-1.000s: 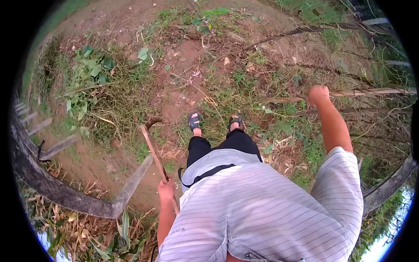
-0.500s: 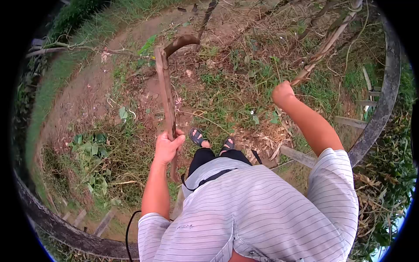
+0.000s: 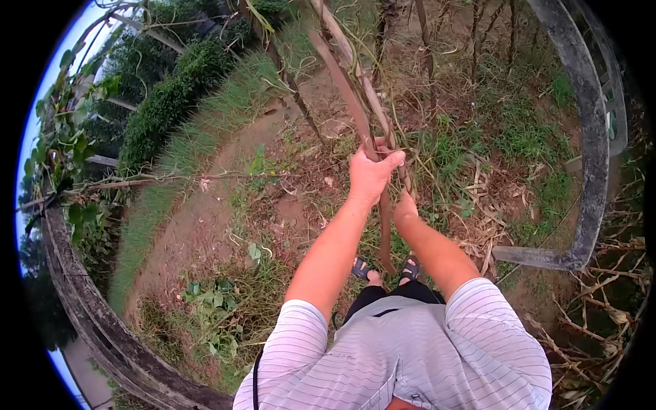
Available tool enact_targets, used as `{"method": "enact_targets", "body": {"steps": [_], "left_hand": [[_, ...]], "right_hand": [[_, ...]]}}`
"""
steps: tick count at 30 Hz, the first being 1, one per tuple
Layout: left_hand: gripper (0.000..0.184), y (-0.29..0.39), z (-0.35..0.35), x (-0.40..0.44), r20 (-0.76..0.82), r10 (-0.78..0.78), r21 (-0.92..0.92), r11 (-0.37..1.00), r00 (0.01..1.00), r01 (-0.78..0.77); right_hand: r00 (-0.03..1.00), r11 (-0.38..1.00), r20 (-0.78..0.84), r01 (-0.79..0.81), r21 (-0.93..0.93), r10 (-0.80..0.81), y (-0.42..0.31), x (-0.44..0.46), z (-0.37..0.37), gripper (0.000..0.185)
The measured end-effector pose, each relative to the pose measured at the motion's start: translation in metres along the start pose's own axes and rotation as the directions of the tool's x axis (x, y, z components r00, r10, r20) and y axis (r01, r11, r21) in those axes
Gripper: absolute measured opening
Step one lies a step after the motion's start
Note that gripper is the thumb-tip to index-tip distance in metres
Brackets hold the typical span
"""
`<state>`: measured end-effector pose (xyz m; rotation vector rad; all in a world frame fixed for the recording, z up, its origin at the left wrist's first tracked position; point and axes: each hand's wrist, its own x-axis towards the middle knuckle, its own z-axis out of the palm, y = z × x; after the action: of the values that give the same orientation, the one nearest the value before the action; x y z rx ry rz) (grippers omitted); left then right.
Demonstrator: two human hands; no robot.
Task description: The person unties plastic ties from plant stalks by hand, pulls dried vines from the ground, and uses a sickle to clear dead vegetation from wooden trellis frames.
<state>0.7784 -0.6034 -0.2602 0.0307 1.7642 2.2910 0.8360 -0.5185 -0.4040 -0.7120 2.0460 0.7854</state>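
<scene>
My left hand is closed around a brown wooden stick, whose lower end hangs near my feet. Its thumb and fingers also reach against a pole wrapped in dry vines, which leans right beside the stick. Lower down, my right hand is wrapped round the bottom part of that pole. Both hands are close together in front of me. The upper ends of stick and pole run toward the top edge of the head view. Thin green stems hang just right of the hands.
Upright vine-covered poles stand ahead. A grey concrete beam curves along the right, and a weathered rail along the left. Cut leaves and dry husks lie on the ground. A thin branch crosses at left.
My hands, apart before, have come together; the right moved inward with the vine-wrapped pole. The stick now leans alongside the pole. The view has tilted up, showing more poles and hedge.
</scene>
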Motion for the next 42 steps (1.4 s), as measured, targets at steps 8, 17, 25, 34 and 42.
{"method": "enact_targets", "body": {"steps": [8,17,25,34,42], "left_hand": [[0.019,-0.033,0.028,0.027,0.074,-0.269,0.046,0.963,0.96,0.267],[0.013,-0.022,0.04,0.035,0.15,-0.226,-0.023,0.973,0.963,0.232],[0.01,0.087,0.019,0.096,0.331,-0.001,0.012,1.0,0.944,-0.004],[0.018,0.211,0.03,0.125,0.58,0.194,-0.131,0.981,0.791,-0.145],[0.024,0.276,0.059,0.152,0.625,0.253,-0.123,0.966,0.738,-0.227]], "right_hand": [[1.0,0.981,0.028,0.005,0.195,-0.011,-0.025,-0.02,0.058,0.049],[0.843,0.109,-0.401,0.388,0.915,0.358,-0.084,-0.15,0.147,0.042],[0.459,-0.718,0.652,-0.041,0.695,0.604,-0.282,-0.229,0.291,0.03],[0.393,-0.78,0.687,0.154,0.607,0.612,-0.271,-0.165,0.233,0.04],[0.316,-0.937,0.888,0.017,0.348,0.335,-0.281,-0.155,0.308,0.058]]}}
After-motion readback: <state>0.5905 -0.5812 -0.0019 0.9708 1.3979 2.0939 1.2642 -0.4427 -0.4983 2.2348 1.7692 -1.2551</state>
